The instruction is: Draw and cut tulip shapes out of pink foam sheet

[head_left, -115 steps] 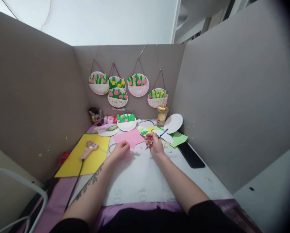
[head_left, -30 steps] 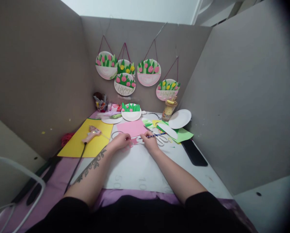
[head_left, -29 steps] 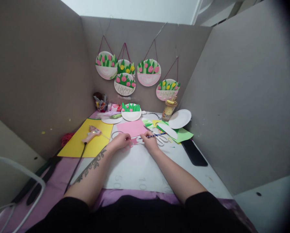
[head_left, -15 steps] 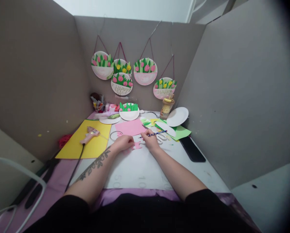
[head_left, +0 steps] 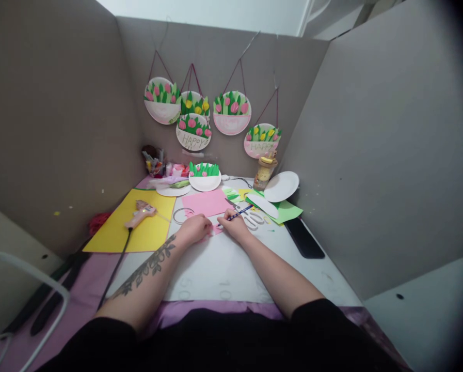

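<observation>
My right hand is closed around a dark blue patterned pencil. Its tip points down and left at a small cut piece of pink paper on the white work surface. The fingers of my left hand are pressed together on that piece's left side and partly cover it. A larger pink sheet lies just beyond both hands. Beside my right hand rest scissors with grey handles. To the left of my left hand is a thin grey ring.
A pink glue gun lies on yellow paper, its cord trailing forward. At right are a black phone, green paper, a white paper plate and a cup. A flower-decorated plate stands behind; several others hang above.
My right hand has moved slightly left, bringing the pencil tip down onto the pink piece. My left hand stays nearly in place. The whole view has shifted a little.
</observation>
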Tool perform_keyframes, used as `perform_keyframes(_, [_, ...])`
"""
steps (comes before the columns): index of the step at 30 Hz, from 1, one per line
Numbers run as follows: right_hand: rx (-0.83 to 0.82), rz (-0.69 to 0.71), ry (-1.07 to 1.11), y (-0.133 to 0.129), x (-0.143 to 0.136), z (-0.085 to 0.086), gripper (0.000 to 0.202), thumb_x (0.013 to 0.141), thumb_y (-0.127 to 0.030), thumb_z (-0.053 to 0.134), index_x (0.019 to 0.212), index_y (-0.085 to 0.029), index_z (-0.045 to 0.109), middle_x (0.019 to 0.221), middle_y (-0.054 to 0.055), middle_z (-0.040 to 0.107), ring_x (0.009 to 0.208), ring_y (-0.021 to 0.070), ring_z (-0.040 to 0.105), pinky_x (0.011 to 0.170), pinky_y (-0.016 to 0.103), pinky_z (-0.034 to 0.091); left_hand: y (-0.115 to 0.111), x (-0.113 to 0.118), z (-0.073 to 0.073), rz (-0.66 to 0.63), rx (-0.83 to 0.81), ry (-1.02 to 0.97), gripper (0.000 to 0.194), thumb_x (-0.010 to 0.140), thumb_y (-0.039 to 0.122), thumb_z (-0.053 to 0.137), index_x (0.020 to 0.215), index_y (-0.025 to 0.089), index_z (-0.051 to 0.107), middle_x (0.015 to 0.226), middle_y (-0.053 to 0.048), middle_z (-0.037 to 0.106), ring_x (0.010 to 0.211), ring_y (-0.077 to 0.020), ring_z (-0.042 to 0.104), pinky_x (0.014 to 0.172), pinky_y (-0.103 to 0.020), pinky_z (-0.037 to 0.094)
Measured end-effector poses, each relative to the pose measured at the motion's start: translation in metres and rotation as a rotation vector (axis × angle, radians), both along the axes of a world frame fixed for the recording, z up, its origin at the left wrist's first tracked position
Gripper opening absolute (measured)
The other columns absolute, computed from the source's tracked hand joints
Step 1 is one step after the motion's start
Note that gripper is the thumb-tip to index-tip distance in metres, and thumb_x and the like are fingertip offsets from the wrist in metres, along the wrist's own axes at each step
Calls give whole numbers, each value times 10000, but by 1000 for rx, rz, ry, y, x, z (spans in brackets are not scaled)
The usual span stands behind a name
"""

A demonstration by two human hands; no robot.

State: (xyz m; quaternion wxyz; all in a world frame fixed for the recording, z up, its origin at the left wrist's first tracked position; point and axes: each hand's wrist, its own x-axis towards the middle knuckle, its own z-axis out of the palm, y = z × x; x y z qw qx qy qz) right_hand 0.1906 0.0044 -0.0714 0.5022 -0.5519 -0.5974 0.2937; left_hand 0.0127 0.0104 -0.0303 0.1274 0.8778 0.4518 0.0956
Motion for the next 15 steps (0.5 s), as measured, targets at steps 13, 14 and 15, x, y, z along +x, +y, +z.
perform_keyframes(13, [-29,-15,126,-3,1,8,230,680,-324,606,569,-214,436,473,-54,480,472,117,430,500,243,350,10,6,-5,107,-64,-22,191,764,180,496,871,202,653,880,-60,681,812,-194,600,680,-257,406])
perform_keyframes(14, [-34,-13,101,-4,1,8,226,676,-315,604,564,-212,438,474,-53,480,477,117,435,505,242,351,11,6,-5,90,-52,-29,185,759,177,500,852,202,658,881,-59,681,820,-195,599,684,-256,405])
perform_keyframes(15, [-39,-11,74,-4,1,8,223,670,-306,604,557,-211,437,474,-54,478,482,117,438,508,240,350,13,7,-6,74,-43,-38,183,756,175,503,841,201,663,879,-57,680,826,-195,599,690,-256,406])
